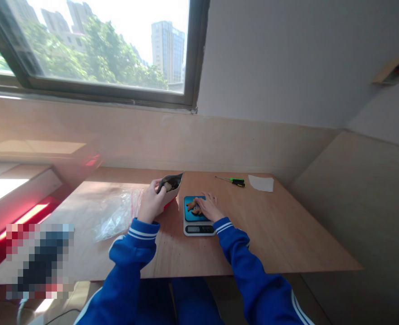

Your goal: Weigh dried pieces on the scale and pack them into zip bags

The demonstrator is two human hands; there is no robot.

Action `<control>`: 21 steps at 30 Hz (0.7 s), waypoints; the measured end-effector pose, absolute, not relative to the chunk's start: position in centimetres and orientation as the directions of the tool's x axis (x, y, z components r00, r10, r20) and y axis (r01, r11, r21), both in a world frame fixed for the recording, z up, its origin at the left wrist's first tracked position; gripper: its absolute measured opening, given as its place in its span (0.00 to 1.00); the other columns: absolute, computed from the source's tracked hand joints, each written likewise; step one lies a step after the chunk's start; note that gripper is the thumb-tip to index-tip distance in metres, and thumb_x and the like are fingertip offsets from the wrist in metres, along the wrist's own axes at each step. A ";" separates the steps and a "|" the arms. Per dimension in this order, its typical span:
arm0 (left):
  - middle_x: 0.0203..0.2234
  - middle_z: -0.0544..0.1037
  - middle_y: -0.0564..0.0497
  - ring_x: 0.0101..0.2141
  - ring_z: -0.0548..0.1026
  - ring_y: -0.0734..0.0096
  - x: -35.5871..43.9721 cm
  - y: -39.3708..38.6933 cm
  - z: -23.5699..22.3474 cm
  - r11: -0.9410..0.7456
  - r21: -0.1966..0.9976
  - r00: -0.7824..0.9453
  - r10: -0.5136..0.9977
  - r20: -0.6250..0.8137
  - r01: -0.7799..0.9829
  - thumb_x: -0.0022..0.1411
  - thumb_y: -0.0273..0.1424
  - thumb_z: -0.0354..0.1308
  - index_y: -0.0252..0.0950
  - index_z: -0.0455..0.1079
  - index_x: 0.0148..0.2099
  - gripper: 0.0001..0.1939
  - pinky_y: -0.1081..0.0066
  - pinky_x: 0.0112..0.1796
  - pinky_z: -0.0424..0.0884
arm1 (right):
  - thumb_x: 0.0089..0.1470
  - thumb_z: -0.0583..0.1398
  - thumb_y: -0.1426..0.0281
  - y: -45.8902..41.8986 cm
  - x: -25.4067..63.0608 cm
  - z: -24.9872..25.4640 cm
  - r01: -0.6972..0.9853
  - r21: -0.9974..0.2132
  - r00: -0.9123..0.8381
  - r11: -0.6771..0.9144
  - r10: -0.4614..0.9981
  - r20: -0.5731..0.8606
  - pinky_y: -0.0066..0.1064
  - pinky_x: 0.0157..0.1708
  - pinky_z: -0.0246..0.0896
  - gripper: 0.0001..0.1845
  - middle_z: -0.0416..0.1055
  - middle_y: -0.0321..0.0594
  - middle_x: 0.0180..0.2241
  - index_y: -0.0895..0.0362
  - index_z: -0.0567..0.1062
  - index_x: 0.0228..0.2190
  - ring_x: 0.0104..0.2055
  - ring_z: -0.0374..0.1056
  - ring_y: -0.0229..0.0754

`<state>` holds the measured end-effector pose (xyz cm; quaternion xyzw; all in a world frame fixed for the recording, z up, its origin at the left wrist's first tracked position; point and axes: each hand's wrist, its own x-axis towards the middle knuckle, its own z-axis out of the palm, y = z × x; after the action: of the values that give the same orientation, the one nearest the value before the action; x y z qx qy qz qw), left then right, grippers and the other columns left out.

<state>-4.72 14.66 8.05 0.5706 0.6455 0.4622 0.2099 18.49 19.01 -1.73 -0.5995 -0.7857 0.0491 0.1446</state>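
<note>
- 2 hands in view, both the person's own; no other person's hands seen
- 1 pouch point(171, 190), foil-lined, white outside, red at the bottom, mouth open, pale lump showing inside
- 1 scale point(198, 228), digital, white base, blue pan, on the board
- brown pieces point(192, 207) on the pan: at least 2, exact count hidden by the hand
- 1 clear bag point(116, 217), crumpled, red zip edge, lying left of the pouch
- 1 screwdriver point(235, 180), green and black handle, well right of the scale; possibly a 2nd black handle beside it, cannot tell
- 1 white paper point(261, 183), far right corner of the board
- 1 wooden board point(270, 239) under everything
- left hand point(150, 202): curled, closed round the pouch near its mouth, holding it up off the board, tilted
- right hand point(209, 208): open, lightly spread, palm down over the pan, touching the brown pieces
- both arms reach forward from the body, elbows low, in 2 blue sleeves point(132, 246) with white stripes
- hands near each other, not touching; pouch just left of the scale
</note>
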 end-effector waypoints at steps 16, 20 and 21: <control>0.43 0.79 0.43 0.46 0.75 0.58 -4.4 14.5 7.8 -0.080 0.855 -0.250 0.939 0.237 0.512 0.58 0.34 0.50 0.35 0.69 0.47 0.16 0.63 0.44 0.69 | 0.65 0.46 0.58 19.9 18.2 -2.6 0.899 -0.326 -0.244 0.292 0.953 0.181 0.55 0.54 0.49 0.22 0.65 0.47 0.56 0.46 0.79 0.43 0.57 0.57 0.54; 0.43 0.79 0.44 0.46 0.75 0.59 -4.8 14.7 7.5 -0.094 0.859 -0.246 0.937 0.247 0.503 0.58 0.33 0.49 0.36 0.69 0.47 0.16 0.63 0.44 0.70 | 0.65 0.47 0.60 19.2 18.3 -1.5 0.869 -0.394 -0.220 0.299 0.947 0.234 0.53 0.55 0.50 0.22 0.65 0.48 0.55 0.51 0.80 0.41 0.57 0.57 0.54; 0.43 0.79 0.44 0.45 0.76 0.59 -4.8 14.7 7.4 -0.097 0.860 -0.246 0.937 0.249 0.501 0.58 0.33 0.48 0.36 0.69 0.47 0.16 0.63 0.44 0.70 | 0.66 0.46 0.61 18.9 18.2 -0.6 0.863 -0.406 -0.208 0.299 0.944 0.255 0.52 0.55 0.51 0.23 0.65 0.48 0.55 0.52 0.79 0.42 0.57 0.57 0.53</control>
<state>-4.81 14.73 7.42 0.5693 0.6312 0.4739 0.2301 18.23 18.93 -0.65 -0.5853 -0.7722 0.0876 0.2313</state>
